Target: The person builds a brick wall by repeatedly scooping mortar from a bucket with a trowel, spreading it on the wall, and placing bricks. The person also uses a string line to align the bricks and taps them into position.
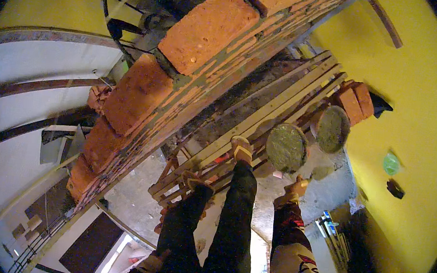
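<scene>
Hands: two, bare, well apart. Right hand [294,188]: extended, fingers curled; whether they close on a handle cannot be told. Left hand [153,263]: low, beside the left thigh; grip, if any, not legible.

Near pan [268,148]: round, dark-rimmed, filled with grey-green mortar [287,148]. Far pan [347,133]: similar, also filled, beyond and to the right.

Patch [323,173]: grey-brown, just right of the right hand; mortar or tool blade, not determinable.

Planks [263,119]: long, timber, laid side by side, carrying the right foot [241,147]. Wall [220,77]: brick with grey joints, to the left of the planks. Loose bricks [354,102]: stacked beyond the far pan.

Handling, by judgement: work at the near pan calls for weight spread over both feet, since the planks look narrow and gapped. Bend at the knees rather than lean out; bring the hand in low over the rim, keep the wrist level, and avoid pressing on the pan's edge, which could tip it.

Position: near pan just ahead of the right hand and slightly to its left, apparently apart from it, though contact is hard to judge from above; well ahead and to the right of the left hand.
</scene>
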A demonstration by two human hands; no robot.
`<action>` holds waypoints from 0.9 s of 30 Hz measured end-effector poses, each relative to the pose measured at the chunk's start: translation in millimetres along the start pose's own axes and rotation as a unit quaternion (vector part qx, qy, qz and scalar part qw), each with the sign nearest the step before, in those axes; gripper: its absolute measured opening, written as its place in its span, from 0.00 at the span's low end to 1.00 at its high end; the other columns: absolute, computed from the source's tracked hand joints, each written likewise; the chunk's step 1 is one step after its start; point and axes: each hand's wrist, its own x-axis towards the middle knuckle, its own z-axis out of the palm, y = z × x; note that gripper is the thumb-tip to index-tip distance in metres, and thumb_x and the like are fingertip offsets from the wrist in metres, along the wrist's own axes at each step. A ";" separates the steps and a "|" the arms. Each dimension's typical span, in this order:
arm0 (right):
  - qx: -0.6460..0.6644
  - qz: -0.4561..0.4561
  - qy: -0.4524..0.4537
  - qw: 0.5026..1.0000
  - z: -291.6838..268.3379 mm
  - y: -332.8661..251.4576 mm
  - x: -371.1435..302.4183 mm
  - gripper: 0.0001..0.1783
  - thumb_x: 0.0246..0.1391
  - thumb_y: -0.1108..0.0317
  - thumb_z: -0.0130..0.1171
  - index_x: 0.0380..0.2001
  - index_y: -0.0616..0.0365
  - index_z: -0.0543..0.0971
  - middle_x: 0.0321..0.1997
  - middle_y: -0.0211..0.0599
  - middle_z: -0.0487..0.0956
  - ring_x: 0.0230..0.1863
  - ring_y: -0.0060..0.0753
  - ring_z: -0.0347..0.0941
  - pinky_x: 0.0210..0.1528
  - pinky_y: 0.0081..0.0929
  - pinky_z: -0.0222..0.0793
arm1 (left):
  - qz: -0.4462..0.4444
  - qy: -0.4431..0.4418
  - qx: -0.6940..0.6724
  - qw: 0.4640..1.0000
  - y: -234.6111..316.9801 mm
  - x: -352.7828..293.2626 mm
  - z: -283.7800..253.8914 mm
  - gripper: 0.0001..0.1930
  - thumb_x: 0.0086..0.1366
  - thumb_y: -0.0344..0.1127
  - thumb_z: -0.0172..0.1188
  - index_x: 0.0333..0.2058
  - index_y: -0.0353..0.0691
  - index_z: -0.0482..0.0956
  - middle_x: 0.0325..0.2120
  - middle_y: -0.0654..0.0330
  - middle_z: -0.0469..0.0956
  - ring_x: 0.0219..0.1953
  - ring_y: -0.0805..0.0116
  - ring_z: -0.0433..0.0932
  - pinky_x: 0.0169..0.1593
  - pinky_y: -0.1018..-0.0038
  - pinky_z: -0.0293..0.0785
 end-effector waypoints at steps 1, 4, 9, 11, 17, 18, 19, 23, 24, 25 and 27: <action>-0.039 0.039 -0.023 0.998 1.2 5.7 2.0 0.24 0.53 0.52 0.65 0.47 0.56 0.76 0.33 0.33 0.76 0.30 0.31 0.69 0.32 0.32 0.65 | -0.005 -0.005 0.002 1.000 -1.0 -0.6 3.0 0.23 0.64 0.50 0.59 0.56 0.53 0.71 0.45 0.51 0.74 0.43 0.48 0.75 0.46 0.53 0.72; 0.000 0.148 -0.043 0.988 0.4 -13.5 -9.8 0.25 0.53 0.49 0.66 0.45 0.55 0.75 0.33 0.35 0.77 0.29 0.34 0.71 0.29 0.35 0.68 | -0.010 -0.018 0.001 1.000 -4.1 -3.8 11.6 0.24 0.64 0.50 0.59 0.56 0.53 0.70 0.46 0.51 0.73 0.44 0.47 0.75 0.46 0.51 0.72; 0.051 0.099 0.008 0.994 37.8 -108.4 -48.4 0.19 0.54 0.53 0.65 0.27 0.54 0.71 0.20 0.33 0.74 0.18 0.31 0.70 0.15 0.33 0.63 | 0.029 -0.021 -0.021 0.999 1.1 0.1 33.9 0.25 0.63 0.50 0.59 0.57 0.54 0.69 0.48 0.50 0.72 0.45 0.45 0.74 0.47 0.50 0.71; 0.102 0.152 -0.064 0.981 53.2 -142.9 -56.3 0.18 0.54 0.53 0.65 0.26 0.54 0.71 0.21 0.34 0.75 0.20 0.33 0.71 0.17 0.33 0.64 | 0.054 -0.020 -0.037 0.998 4.4 3.8 46.2 0.25 0.63 0.51 0.59 0.57 0.55 0.69 0.48 0.50 0.72 0.45 0.44 0.74 0.47 0.49 0.71; -0.043 0.042 -0.210 0.976 70.7 -171.2 -64.5 0.14 0.50 0.56 0.65 0.32 0.52 0.75 0.29 0.37 0.77 0.28 0.39 0.73 0.27 0.35 0.68 | 0.103 -0.011 -0.108 0.989 14.2 11.1 102.9 0.26 0.62 0.51 0.59 0.58 0.56 0.68 0.50 0.49 0.70 0.46 0.41 0.73 0.47 0.46 0.70; -0.078 0.009 -0.223 0.972 71.5 -168.8 -61.4 0.14 0.50 0.57 0.65 0.33 0.52 0.75 0.30 0.37 0.77 0.29 0.39 0.74 0.29 0.35 0.68 | 0.109 -0.011 -0.124 0.986 16.6 12.2 112.0 0.26 0.62 0.51 0.59 0.58 0.56 0.68 0.51 0.49 0.70 0.46 0.40 0.73 0.47 0.46 0.70; -0.115 -0.025 -0.238 0.964 73.5 -164.3 -58.4 0.14 0.49 0.57 0.65 0.34 0.52 0.76 0.32 0.37 0.78 0.31 0.40 0.74 0.31 0.36 0.69 | 0.111 -0.007 -0.137 0.984 20.7 12.4 124.5 0.27 0.62 0.51 0.59 0.59 0.56 0.68 0.51 0.49 0.69 0.46 0.40 0.73 0.47 0.46 0.70; -0.282 -0.199 -0.281 0.895 82.5 -145.1 -29.2 0.15 0.46 0.59 0.64 0.37 0.51 0.78 0.37 0.39 0.79 0.36 0.44 0.76 0.37 0.37 0.71 | 0.114 0.000 -0.201 0.973 36.7 14.0 163.5 0.27 0.62 0.52 0.59 0.59 0.57 0.67 0.52 0.48 0.68 0.47 0.38 0.72 0.48 0.44 0.69; -0.327 -0.257 -0.293 0.861 85.6 -139.4 -20.9 0.16 0.46 0.59 0.64 0.38 0.51 0.78 0.38 0.39 0.80 0.38 0.45 0.76 0.39 0.37 0.72 | 0.115 0.002 -0.215 0.970 40.4 15.0 172.5 0.28 0.62 0.52 0.59 0.59 0.57 0.67 0.53 0.48 0.68 0.47 0.38 0.72 0.48 0.44 0.69; -0.372 -0.327 -0.309 0.812 89.8 -132.3 -13.0 0.16 0.45 0.60 0.64 0.39 0.51 0.79 0.39 0.40 0.80 0.39 0.46 0.77 0.41 0.37 0.72 | 0.115 0.006 -0.229 0.967 46.3 19.0 179.0 0.28 0.62 0.52 0.60 0.59 0.57 0.67 0.53 0.48 0.68 0.47 0.37 0.72 0.48 0.43 0.69; -0.435 -0.476 -0.342 0.684 96.1 -121.3 -2.8 0.18 0.44 0.61 0.64 0.41 0.50 0.80 0.42 0.40 0.81 0.42 0.48 0.78 0.44 0.38 0.74 | 0.114 0.009 -0.257 0.960 53.7 22.7 193.0 0.28 0.61 0.52 0.60 0.60 0.58 0.67 0.54 0.48 0.67 0.47 0.36 0.71 0.48 0.43 0.68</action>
